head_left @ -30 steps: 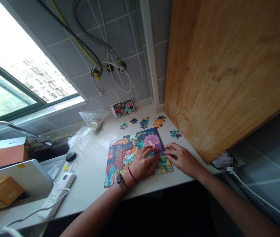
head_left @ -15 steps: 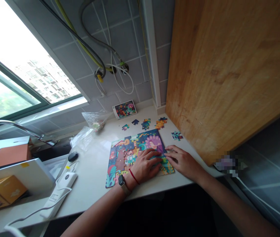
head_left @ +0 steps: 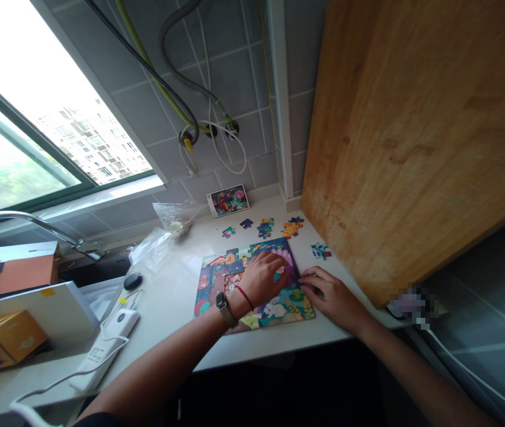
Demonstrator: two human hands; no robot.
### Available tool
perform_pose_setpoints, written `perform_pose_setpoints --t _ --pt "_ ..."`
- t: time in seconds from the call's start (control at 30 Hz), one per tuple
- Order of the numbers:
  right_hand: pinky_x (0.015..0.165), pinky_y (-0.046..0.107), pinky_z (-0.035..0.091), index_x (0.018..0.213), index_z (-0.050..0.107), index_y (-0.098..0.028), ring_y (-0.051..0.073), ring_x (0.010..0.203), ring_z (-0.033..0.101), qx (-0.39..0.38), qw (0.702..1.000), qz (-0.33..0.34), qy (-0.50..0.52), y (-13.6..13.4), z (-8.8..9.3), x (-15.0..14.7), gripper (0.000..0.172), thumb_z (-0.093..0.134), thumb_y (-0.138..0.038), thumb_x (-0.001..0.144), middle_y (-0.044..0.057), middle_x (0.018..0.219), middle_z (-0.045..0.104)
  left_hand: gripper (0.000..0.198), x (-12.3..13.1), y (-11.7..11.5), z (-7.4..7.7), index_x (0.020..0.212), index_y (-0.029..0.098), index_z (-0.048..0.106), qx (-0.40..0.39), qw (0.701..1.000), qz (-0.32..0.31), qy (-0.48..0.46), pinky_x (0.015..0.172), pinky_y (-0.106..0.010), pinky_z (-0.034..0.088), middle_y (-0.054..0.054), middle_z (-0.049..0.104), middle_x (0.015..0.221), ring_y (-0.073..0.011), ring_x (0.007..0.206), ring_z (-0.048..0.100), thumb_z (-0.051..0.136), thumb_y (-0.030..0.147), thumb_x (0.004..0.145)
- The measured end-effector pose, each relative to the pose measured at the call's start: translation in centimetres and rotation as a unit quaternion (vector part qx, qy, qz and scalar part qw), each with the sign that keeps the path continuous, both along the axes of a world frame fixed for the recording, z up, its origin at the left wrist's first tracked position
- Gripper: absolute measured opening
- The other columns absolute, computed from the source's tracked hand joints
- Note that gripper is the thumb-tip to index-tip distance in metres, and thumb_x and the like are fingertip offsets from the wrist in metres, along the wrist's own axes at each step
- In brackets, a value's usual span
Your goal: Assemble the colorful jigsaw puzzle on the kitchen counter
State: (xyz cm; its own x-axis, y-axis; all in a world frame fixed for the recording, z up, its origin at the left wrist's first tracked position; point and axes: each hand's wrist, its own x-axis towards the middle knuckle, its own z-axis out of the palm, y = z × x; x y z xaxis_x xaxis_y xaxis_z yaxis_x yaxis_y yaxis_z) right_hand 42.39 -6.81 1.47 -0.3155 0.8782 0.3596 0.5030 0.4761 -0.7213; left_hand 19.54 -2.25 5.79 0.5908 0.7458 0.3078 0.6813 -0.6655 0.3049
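A colourful jigsaw puzzle (head_left: 216,279) lies on the white counter, its pieces joined into a rectangle. My left hand (head_left: 261,280), with a watch and a red cord on its wrist, rests over the puzzle's upper middle, fingers stretched out. At the puzzle's right edge is my right hand (head_left: 334,298), its fingertips touching the border and the thumb a little apart from the fingers. Behind the puzzle lie a dark blue piece (head_left: 246,223), a pink and teal piece (head_left: 228,232), blue-green pieces (head_left: 264,229) and orange pieces (head_left: 291,228). Teal pieces (head_left: 320,251) lie beyond my right hand.
A picture card (head_left: 231,201) leans against the back wall. Clear plastic bags (head_left: 149,249) lie left of it. A large wooden board (head_left: 403,130) bounds the right side. Further left are a white power strip (head_left: 108,351), a round black object (head_left: 132,281), boxes (head_left: 12,341) and a faucet (head_left: 25,220).
My left hand has shifted up across the puzzle, uncovering a white rabbit near its lower edge. My right hand stays at the right edge. The camera view has tilted slightly.
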Motion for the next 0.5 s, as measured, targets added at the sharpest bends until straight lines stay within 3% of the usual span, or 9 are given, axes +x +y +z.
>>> perform_pose_setpoints --t 0.1,0.27,0.33,0.5 --pt "0.087 0.034 0.063 0.103 0.079 -0.023 0.023 0.096 0.074 -0.006 1.0 0.001 0.003 0.1 0.0 0.0 0.02 0.06 -0.027 0.098 0.009 0.106 0.073 0.037 1.4 5.2 0.9 0.13 0.022 0.068 -0.049 0.995 0.058 0.068 0.102 -0.044 0.057 -0.011 0.073 0.121 -0.0298 0.113 0.069 0.07 0.033 0.095" --pt "0.079 0.033 0.061 0.102 0.079 -0.024 0.019 0.082 0.072 -0.028 1.0 0.008 0.003 0.0 0.4 0.1 0.021 0.058 -0.028 0.1 0.008 0.104 0.073 0.061 4.2 13.1 1.3 0.142 0.019 0.059 -0.085 0.989 0.074 0.101 0.107 -0.04 0.055 -0.014 0.068 0.135 -0.0296 0.122 0.069 0.078 0.042 0.089" --pt "0.077 0.032 0.06 0.102 0.079 -0.023 0.018 0.078 0.071 -0.037 0.999 0.01 0.006 0.0 0.5 0.1 0.021 0.058 -0.028 0.1 0.007 0.103 0.072 0.067 5.2 15.0 1.3 0.141 0.019 0.06 -0.102 0.984 0.081 0.117 0.105 -0.039 0.056 -0.014 0.069 0.134 -0.0302 0.121 0.07 0.083 0.046 0.084" --pt "0.078 0.031 0.057 0.102 0.079 -0.023 0.018 0.079 0.07 -0.049 0.999 0.006 0.017 -0.1 0.6 0.1 0.022 0.058 -0.027 0.101 0.007 0.103 0.071 0.055 6.8 17.5 1.6 0.12 0.021 0.075 -0.137 0.977 0.074 0.148 0.097 -0.034 0.058 -0.009 0.076 0.118 -0.0298 0.113 0.073 0.092 0.037 0.071"
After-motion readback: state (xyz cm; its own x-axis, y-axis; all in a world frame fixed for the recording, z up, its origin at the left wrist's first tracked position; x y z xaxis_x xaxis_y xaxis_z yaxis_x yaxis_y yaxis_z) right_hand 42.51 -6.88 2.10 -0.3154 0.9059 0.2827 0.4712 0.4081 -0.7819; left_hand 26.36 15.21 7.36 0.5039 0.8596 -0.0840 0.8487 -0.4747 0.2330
